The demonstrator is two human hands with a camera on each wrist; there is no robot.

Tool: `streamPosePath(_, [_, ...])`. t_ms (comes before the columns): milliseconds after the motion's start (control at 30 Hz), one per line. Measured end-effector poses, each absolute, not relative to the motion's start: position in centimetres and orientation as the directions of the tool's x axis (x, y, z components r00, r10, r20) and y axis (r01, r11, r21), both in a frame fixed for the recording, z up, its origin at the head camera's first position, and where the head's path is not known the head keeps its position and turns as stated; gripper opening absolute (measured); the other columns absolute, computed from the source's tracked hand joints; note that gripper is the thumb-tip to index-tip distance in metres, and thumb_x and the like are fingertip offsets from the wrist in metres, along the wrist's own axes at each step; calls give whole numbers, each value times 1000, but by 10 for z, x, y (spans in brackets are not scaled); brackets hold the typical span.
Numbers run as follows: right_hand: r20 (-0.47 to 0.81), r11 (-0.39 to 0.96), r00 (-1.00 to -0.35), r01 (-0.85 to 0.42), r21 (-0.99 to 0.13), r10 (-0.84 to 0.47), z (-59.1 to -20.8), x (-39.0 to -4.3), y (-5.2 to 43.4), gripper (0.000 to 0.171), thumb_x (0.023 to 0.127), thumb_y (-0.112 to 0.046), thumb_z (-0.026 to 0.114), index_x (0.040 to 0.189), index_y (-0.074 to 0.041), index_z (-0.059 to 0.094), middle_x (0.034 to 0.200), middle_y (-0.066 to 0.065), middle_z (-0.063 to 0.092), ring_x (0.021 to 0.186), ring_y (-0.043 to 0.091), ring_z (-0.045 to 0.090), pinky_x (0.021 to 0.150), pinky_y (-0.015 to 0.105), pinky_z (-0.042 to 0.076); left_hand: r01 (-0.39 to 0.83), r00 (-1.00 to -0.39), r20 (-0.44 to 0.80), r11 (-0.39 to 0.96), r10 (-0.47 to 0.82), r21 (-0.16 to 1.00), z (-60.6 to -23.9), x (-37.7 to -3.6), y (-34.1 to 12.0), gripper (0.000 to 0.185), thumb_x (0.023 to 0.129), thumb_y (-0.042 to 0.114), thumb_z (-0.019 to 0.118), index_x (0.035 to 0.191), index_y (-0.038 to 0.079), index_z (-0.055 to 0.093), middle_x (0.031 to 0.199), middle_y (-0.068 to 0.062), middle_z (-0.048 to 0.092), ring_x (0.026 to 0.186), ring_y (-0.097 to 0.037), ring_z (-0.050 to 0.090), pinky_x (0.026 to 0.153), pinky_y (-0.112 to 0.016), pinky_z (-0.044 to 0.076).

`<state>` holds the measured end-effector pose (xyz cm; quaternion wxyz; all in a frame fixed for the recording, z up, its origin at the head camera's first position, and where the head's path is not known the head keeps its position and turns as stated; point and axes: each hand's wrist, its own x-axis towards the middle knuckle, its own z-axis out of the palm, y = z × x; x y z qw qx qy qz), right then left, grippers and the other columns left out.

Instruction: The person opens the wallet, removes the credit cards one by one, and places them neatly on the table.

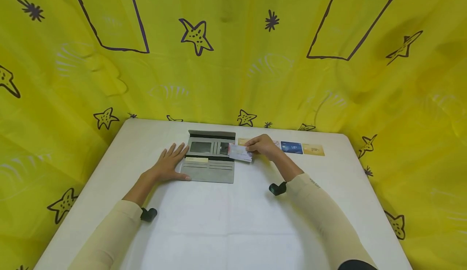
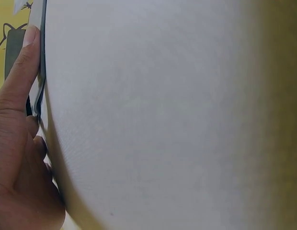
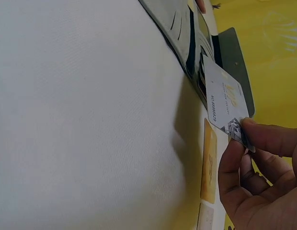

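An open grey wallet [image 1: 211, 156] with card slots lies flat on the white table [image 1: 226, 221]. My left hand [image 1: 170, 164] rests flat on its left edge with straight fingers [image 2: 21, 62]. My right hand [image 1: 262, 145] pinches a white card [image 1: 239, 153] by its right end, the card's other end at the wallet's right side. In the right wrist view the white card [image 3: 226, 98] is tilted above the table, close to the wallet [image 3: 187, 28]. A cream card [image 1: 196, 160] sits in a lower wallet slot.
A blue card [image 1: 291, 147] and a gold card [image 1: 313, 149] lie in a row on the table right of my right hand; another yellowish card [image 3: 209, 160] lies under it. A yellow star-patterned curtain [image 1: 233, 51] surrounds the table.
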<state>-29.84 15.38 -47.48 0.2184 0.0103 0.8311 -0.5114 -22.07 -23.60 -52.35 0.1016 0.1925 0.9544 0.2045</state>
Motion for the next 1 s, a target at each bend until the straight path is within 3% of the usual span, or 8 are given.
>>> streamPosePath(333, [-399, 490, -898, 269, -829, -182, -474, -301, 168, 20, 98, -3, 74, 117, 2, 78, 127, 17, 70, 95, 21, 61, 79, 26, 54, 334, -903, -108, 839, 415, 429, -526, -222, -237, 121, 80, 57, 86, 166, 1, 21, 173, -23, 11, 157, -50, -1, 122, -68, -2])
streamPosePath(667, [-412, 477, -893, 286, -831, -182, -476, -301, 176, 17, 97, 0, 74, 113, 5, 78, 111, 13, 73, 84, 16, 60, 71, 25, 53, 335, -901, -108, 834, 419, 439, -527, -221, -237, 121, 80, 58, 85, 166, 1, 21, 173, -23, 10, 158, -49, -1, 122, -68, -2])
streamPosePath(1000, [-299, 631, -940, 133, -764, -165, -484, -296, 171, 10, 92, 1, 78, 101, 3, 81, 107, 14, 73, 84, 19, 60, 66, 23, 50, 336, -899, -113, 830, 424, 445, -526, -222, -238, 122, 80, 59, 85, 167, 3, 21, 173, -23, 10, 158, -48, -2, 122, -68, -3])
